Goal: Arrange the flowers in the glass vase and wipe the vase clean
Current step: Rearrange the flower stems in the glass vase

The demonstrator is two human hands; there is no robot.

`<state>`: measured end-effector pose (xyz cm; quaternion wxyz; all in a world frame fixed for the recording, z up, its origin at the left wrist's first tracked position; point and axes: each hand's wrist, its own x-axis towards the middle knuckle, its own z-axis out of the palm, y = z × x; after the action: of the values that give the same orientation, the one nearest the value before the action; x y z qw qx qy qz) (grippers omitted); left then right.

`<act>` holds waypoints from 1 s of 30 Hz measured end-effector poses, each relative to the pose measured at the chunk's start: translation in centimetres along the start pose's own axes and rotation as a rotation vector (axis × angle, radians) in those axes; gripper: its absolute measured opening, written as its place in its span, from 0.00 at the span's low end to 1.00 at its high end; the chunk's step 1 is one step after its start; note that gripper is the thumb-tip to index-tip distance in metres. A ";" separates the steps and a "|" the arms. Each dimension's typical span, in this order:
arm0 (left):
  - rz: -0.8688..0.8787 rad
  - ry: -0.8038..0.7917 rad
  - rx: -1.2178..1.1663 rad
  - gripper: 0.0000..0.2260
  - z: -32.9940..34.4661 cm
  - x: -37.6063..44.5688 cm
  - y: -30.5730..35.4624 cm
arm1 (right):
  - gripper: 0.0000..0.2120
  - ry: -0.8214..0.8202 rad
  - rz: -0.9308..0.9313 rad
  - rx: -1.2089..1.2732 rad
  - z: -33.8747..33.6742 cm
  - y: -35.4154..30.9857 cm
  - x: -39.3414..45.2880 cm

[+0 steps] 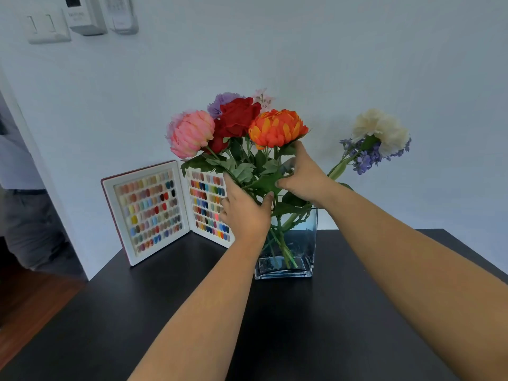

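A square glass vase [298,251] stands on the dark table [316,325] with several flower stems in it. The bunch has a pink bloom [191,137], a red rose [237,116], an orange bloom [277,127] and a purple one [220,103] behind. A cream flower with small blue-violet blossoms [380,133] leans out to the right. My left hand [244,210] grips the stems and leaves just above the vase rim. My right hand [303,174] holds the stems under the orange bloom, thumb against the leaves.
An open nail-colour sample book [154,213] stands against the wall, left of the vase. Wall switches and control panels [82,20] sit at upper left. A person's clothing [24,210] shows in the doorway at far left, beyond the table's edge.
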<state>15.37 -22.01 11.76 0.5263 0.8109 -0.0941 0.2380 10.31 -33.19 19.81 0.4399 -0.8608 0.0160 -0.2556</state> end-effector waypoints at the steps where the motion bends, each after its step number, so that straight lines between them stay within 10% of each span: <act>1: 0.004 -0.006 0.006 0.51 0.0 0.0 0.0 | 0.37 0.014 -0.008 -0.026 0.2 0.1 0.1; 30: 0.088 -0.257 -0.113 0.55 -0.8 0.7 -0.8 | 0.32 -0.339 0.112 0.213 -2.2 1.7 -0.1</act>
<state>16.07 -20.85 11.78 0.5438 0.7989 -0.2094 0.1491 9.55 -35.88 19.56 0.5385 -0.8377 -0.0375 -0.0826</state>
